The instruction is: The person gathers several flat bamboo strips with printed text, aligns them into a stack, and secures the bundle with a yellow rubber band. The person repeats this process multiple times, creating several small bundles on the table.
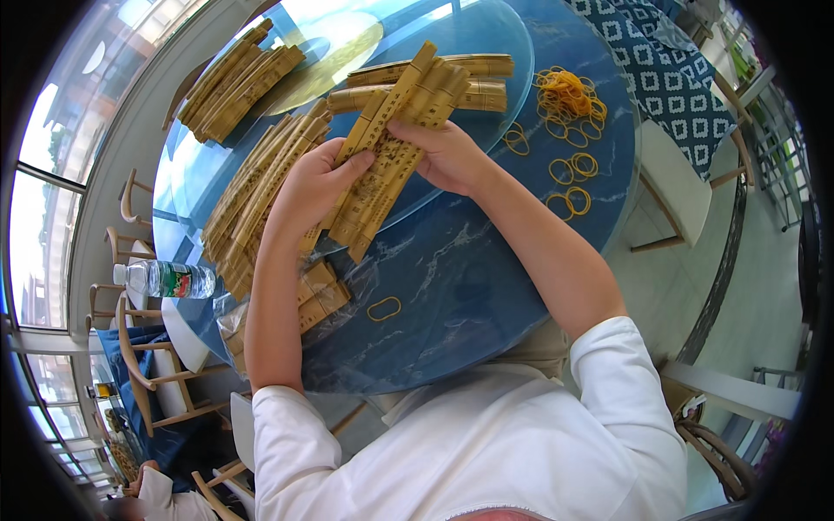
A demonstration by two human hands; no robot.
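Observation:
A partly folded bamboo-slip scroll with dark characters is held above the table in both hands. My left hand grips its left side, thumb lying across the slips. On the upper right side, my right hand pinches it with the thumb on top. Close to the left hand lies a spread stack of similar bamboo scrolls, partly hidden by the forearm. Behind the held scroll are two bundled scrolls on the glass turntable. A single rubber band rests on the blue marbled table before me.
More scrolls sit at the far left. A pile of rubber bands is at the right, with several loose ones nearer. A water bottle and plastic-wrapped scrolls are at the left edge. Chairs surround the table; another person is lower left.

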